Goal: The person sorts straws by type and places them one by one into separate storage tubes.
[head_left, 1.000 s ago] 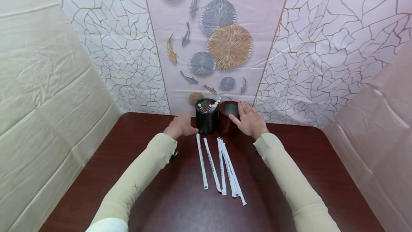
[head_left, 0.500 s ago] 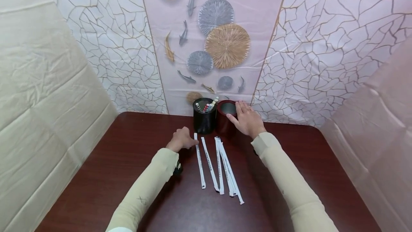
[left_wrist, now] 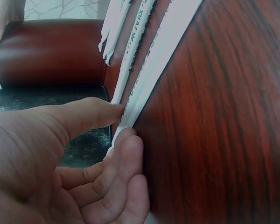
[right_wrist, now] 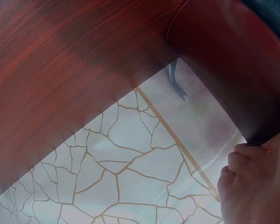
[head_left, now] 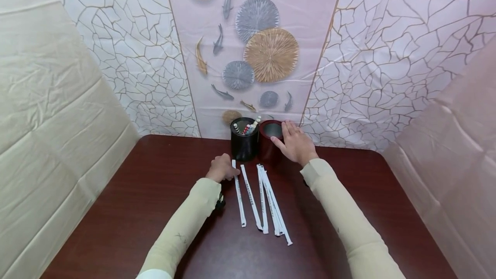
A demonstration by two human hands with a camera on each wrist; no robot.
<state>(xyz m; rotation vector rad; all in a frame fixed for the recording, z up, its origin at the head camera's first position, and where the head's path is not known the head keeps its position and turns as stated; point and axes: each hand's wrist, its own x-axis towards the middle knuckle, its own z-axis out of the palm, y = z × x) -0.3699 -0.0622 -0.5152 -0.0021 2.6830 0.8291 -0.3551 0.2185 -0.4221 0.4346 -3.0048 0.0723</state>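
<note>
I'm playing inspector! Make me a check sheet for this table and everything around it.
Surface: dark-red wood-grained table
Job's things: slim white printed strips; black cylindrical cup holding small sticks with coloured ends; dark-red cylindrical cup beside it
Clutter: nothing seen
Grippers: left hand at the leftmost strip's far end, grip unclear; right hand on the dark-red cup's rim
Cables: nothing seen
Surroundings: white crackle-patterned backdrop, pink fish-patterned panel, beige fabric sides

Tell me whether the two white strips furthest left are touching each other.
Apart: the head view shows dark table along the whole gap between the leftmost white strip and the next strip.
</note>
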